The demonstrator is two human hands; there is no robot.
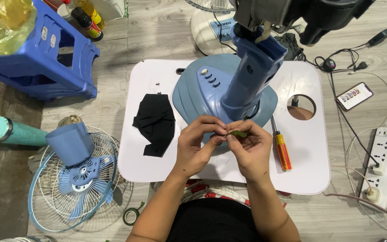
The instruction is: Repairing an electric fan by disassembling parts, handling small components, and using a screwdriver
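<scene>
My left hand [198, 143] and my right hand [249, 145] meet over the near edge of a blue fan base [193, 96], fingertips pinched together on a small green piece [238, 133] and what looks like a thin wire end. The fan's blue neck [251, 67] rises from the base toward the camera, with the dark motor housing [301, 13] at the top. A screwdriver with an orange and yellow handle [282, 150] lies just right of my right hand. A black cloth [154, 123] lies left of the base. All rest on a low white table [305, 175].
On the floor at left stand a blue fan blade with a cover [79, 157] on a wire grille [45, 206], a teal cylinder [5, 131] and a blue stool [41, 62]. A green tape roll [131, 215] lies near my left arm. A phone [354, 95] and a power strip [384, 168] are at right.
</scene>
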